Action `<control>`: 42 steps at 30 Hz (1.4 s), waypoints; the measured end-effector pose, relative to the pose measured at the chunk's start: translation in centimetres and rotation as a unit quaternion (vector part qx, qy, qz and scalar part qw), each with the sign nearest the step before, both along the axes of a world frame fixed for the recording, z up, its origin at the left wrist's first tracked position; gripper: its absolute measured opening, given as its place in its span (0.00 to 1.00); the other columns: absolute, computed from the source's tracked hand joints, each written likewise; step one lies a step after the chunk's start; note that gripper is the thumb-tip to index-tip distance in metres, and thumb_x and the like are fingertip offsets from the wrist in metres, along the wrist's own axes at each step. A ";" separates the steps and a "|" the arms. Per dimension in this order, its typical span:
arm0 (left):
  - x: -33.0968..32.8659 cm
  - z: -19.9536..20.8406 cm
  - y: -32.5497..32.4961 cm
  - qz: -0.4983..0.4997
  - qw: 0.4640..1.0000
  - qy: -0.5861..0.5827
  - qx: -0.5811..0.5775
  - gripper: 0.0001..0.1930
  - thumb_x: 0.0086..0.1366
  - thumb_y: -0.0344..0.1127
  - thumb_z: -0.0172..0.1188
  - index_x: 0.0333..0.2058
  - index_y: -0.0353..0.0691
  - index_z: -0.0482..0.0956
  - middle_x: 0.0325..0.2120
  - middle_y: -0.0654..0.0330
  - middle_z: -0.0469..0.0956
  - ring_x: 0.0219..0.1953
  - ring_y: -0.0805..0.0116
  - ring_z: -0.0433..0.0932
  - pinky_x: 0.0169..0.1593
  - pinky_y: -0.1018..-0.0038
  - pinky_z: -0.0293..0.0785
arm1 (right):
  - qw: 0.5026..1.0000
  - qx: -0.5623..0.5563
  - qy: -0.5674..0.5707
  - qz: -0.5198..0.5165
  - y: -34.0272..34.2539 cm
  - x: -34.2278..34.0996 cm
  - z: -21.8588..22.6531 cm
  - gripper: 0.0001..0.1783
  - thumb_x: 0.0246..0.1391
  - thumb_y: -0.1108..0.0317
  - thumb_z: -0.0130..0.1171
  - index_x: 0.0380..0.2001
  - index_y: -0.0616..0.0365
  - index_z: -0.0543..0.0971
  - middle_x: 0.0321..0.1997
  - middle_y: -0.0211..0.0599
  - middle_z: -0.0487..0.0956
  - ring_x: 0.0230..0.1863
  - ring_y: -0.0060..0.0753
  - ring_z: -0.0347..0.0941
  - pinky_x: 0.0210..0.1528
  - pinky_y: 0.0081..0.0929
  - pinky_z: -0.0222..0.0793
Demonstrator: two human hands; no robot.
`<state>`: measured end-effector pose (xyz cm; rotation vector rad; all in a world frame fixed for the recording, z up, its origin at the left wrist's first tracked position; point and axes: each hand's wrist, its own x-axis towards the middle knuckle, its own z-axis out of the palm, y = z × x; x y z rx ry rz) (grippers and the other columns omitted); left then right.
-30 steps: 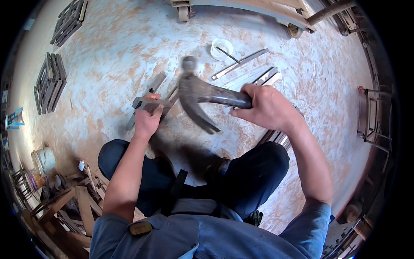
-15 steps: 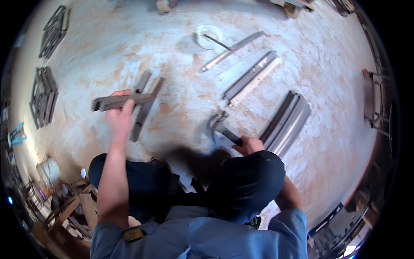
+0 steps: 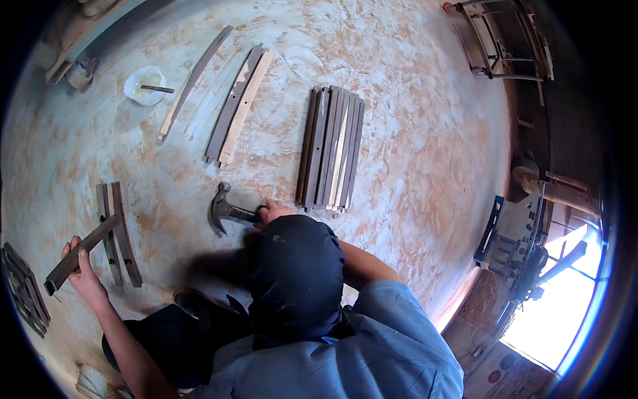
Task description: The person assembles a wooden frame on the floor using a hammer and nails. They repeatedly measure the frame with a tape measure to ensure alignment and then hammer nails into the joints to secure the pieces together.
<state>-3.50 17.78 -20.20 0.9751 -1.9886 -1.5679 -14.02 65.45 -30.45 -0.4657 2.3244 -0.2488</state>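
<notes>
Clear of my body on the left, my left hand (image 3: 86, 278) is closed around a dark wooden bar (image 3: 70, 267). The bar slants up to the right, its far end over two dark wooden strips (image 3: 126, 243) lying side by side on the floor. My right hand (image 3: 274, 212) grips the end of the handle of a claw hammer (image 3: 222, 207). Its metal head is at or just above the floor; I cannot tell which. My right knee (image 3: 296, 266) hides part of that wrist. Just right of this hand lies a row of dark and pale strips (image 3: 340, 149).
Farther out lie a dark and pale pair of strips (image 3: 232, 110) and a slim curved strip (image 3: 199, 80). Beside them sits a white bowl (image 3: 135, 91) with a dark stick across it. A slatted frame stack (image 3: 25, 292) is at far left, a metal-legged rack (image 3: 498, 40) at far right.
My view has turned to the right, so the floor things sit farther left. Both hands keep their hold on the bar and the hammer. The bar now tilts more steeply in the picture.
</notes>
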 end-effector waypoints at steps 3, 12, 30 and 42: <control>0.2 0.5 0.5 0.011 1.000 -0.016 -0.017 0.28 0.67 0.30 0.57 0.62 0.28 0.58 0.56 0.49 0.70 0.59 0.62 0.68 0.66 0.67 0.60 | 0.997 -0.009 0.040 -0.072 0.3 -2.1 2.2 0.23 0.52 0.52 0.62 0.46 0.56 0.76 0.44 0.45 0.75 0.47 0.48 0.73 0.48 0.39 0.72; 1.1 -0.7 0.5 0.024 0.996 -0.084 0.004 0.33 0.66 0.33 0.60 0.64 0.30 0.55 0.55 0.53 0.70 0.57 0.67 0.68 0.63 0.72 0.61 | 0.887 -0.128 0.047 -0.441 6.5 -4.1 5.4 0.17 0.56 0.61 0.57 0.42 0.64 0.78 0.40 0.50 0.80 0.37 0.50 0.78 0.41 0.37 0.74; 5.6 -1.1 0.6 -0.085 0.891 -0.429 0.119 0.29 0.63 0.42 0.62 0.59 0.38 0.66 0.37 0.66 0.73 0.36 0.78 0.71 0.36 0.80 0.67 | 0.274 -0.356 -0.238 -0.861 8.9 2.6 -2.4 0.14 0.65 0.63 0.51 0.46 0.63 0.67 0.36 0.42 0.70 0.34 0.41 0.72 0.37 0.42 0.77; -0.4 2.1 10.8 -0.319 0.890 -0.320 0.063 0.24 0.64 0.33 0.59 0.56 0.28 0.67 0.45 0.50 0.78 0.45 0.67 0.77 0.49 0.72 0.72 | 0.378 -0.405 -0.357 -0.752 9.0 0.2 5.5 0.23 0.59 0.40 0.55 0.35 0.51 0.72 0.25 0.28 0.72 0.23 0.27 0.68 0.32 0.27 0.72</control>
